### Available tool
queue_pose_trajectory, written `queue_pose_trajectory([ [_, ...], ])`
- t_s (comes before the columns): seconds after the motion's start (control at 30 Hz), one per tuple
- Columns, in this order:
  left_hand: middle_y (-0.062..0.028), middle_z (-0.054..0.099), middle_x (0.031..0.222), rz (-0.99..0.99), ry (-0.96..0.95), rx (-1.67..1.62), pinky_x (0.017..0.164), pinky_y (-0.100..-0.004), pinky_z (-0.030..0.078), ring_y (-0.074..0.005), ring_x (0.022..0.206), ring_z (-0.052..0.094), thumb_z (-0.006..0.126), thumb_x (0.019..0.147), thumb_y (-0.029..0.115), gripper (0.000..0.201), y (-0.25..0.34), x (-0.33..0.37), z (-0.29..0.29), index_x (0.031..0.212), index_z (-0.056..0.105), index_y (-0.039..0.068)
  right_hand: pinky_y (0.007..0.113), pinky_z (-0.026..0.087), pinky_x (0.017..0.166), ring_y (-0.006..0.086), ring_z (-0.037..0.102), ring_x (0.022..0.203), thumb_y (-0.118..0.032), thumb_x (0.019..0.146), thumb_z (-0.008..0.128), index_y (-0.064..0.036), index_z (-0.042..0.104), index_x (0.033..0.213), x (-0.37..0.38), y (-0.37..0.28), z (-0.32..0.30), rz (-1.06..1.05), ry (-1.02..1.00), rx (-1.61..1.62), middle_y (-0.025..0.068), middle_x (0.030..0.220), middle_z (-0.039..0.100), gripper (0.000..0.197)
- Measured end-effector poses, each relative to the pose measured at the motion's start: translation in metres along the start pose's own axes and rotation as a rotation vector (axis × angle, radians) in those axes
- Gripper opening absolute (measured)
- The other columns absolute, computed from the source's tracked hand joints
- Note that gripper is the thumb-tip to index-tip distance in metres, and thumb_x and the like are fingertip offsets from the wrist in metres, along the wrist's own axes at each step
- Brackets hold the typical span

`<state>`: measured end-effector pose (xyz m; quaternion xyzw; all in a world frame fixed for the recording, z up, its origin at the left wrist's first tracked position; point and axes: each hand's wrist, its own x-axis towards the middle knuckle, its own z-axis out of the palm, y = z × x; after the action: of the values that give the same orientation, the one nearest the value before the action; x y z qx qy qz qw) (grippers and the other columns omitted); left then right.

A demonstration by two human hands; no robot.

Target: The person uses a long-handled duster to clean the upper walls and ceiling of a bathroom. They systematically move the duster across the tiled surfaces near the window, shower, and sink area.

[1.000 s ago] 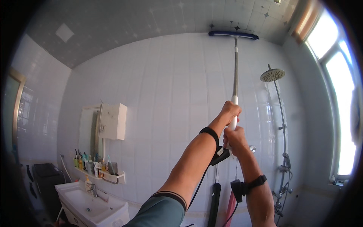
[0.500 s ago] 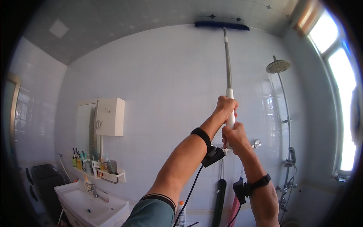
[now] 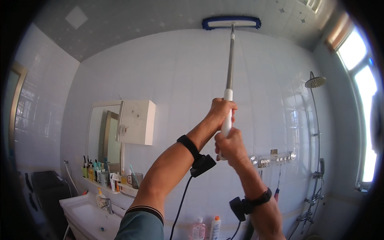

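Note:
A flat mop with a metal pole and a white grip is raised toward the ceiling. My left hand is wrapped round the upper part of the grip. Lower down, near the grip's end, my right hand is closed round it too. The mop head, a pale plate edged with blue fringe, lies up at the ceiling near the top of the far wall; I cannot tell how firmly it touches. Black straps with small black boxes and cables sit on both my forearms.
A white cabinet and mirror hang left, over a shelf of bottles and cups and a white sink. On the right are a shower head, its pipe and a bright window. A hook rail and two bottles stand behind my arms.
The mop head has tipped, so its pale plate now shows where before only a dark blue edge did. My view has shifted; both hands keep their hold on the grip.

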<state>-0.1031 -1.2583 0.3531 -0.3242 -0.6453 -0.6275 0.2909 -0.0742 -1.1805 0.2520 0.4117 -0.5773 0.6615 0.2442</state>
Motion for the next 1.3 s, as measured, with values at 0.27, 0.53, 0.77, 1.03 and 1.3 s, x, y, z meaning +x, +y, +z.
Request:
queue_pose_trajectory([
  [0.27, -0.0076, 0.052, 0.057, 0.040, 0.083, 0.119, 0.035, -0.0320, 0.041, -0.0171, 0.040, 0.050, 0.062, 0.074, 0.004, 0.012, 0.026, -0.042, -0.136, 0.070, 0.051, 0.000, 0.033, 0.046, 0.035, 0.0181, 0.059, 0.046, -0.007, 0.080, 0.051, 0.0133, 0.050, 0.089, 0.004, 0.023, 0.138, -0.081, -0.077, 0.039, 0.0112, 0.063, 0.058, 0.022],
  [0.53, -0.0027, 0.051, 0.060, 0.027, 0.244, 0.265, 0.035, -0.0263, 0.039, -0.0126, 0.042, 0.048, 0.064, 0.075, 0.008, 0.012, 0.038, -0.078, -0.238, 0.080, 0.052, 0.005, 0.034, 0.049, 0.037, 0.0200, 0.061, 0.048, -0.008, 0.081, 0.053, 0.0136, 0.050, 0.088, 0.015, 0.048, 0.239, -0.038, -0.288, 0.136, 0.0123, 0.063, 0.059, 0.023],
  [0.77, -0.0049, 0.050, 0.059, 0.035, 0.357, 0.174, 0.031, -0.0319, 0.039, -0.0161, 0.039, 0.049, 0.060, 0.075, 0.002, 0.011, 0.031, -0.059, -0.266, 0.080, 0.051, 0.002, 0.037, 0.051, 0.042, 0.0253, 0.063, 0.049, -0.011, 0.079, 0.056, 0.0140, 0.053, 0.084, 0.037, 0.053, 0.236, -0.045, -0.325, 0.105, 0.0171, 0.062, 0.061, 0.026],
  [1.03, -0.0094, 0.055, 0.086, 0.167, 0.652, -0.138, 0.050, -0.0365, 0.057, -0.0244, 0.058, 0.061, 0.067, 0.087, 0.041, 0.051, 0.034, -0.088, -0.232, 0.104, 0.050, -0.004, 0.032, 0.046, 0.039, 0.0162, 0.056, 0.044, -0.015, 0.083, 0.065, 0.0062, 0.055, 0.096, -0.036, 0.091, 0.151, 0.030, -0.516, 0.019, 0.0097, 0.060, 0.058, 0.027],
  [1.3, -0.0049, 0.050, 0.072, 0.286, 0.779, -0.038, 0.032, -0.0291, 0.043, -0.0128, 0.040, 0.046, 0.067, 0.087, 0.032, 0.038, 0.013, -0.181, -0.218, 0.103, 0.047, 0.004, 0.042, 0.050, 0.063, 0.0309, 0.064, 0.064, -0.021, 0.082, 0.067, 0.0041, 0.056, 0.105, -0.174, 0.133, 0.082, -0.051, -0.551, -0.139, 0.0200, 0.072, 0.064, 0.036],
])
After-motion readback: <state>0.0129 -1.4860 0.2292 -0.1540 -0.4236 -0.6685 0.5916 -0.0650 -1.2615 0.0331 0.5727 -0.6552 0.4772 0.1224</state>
